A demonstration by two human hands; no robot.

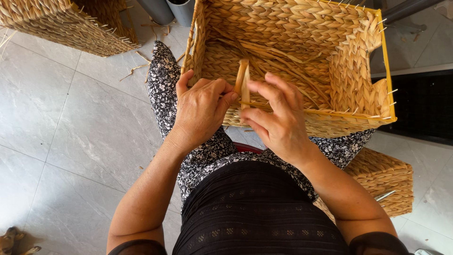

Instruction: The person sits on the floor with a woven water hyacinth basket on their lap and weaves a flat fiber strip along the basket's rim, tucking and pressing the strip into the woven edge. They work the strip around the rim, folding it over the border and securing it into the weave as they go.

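At the far left a second woven basket [71, 23] stands on the grey tiled floor [71, 141], well apart from the hands, with loose straw scraps lying on the tiles between it and the person's patterned trouser leg [163, 89]. The left hand [200, 111] rests against the near rim of the large woven basket [292, 28] on the person's lap; its grip is closed, thumb and forefinger pinched on a flat straw strand [242, 78] that stands upright just inside that rim. The right hand [278, 120] sits just beside it on the other side of the strand, its grip also closed, fingertips pressing the strand's lower part against the rim's yellow wire frame [384, 61]. The two hands nearly touch around the strand. Inside the basket, beyond the hands, the woven bottom lies open with loose strands across it. Pins stick out along the right rim. Lower right, a smaller woven basket [384, 182] sits on the floor beside the right forearm.
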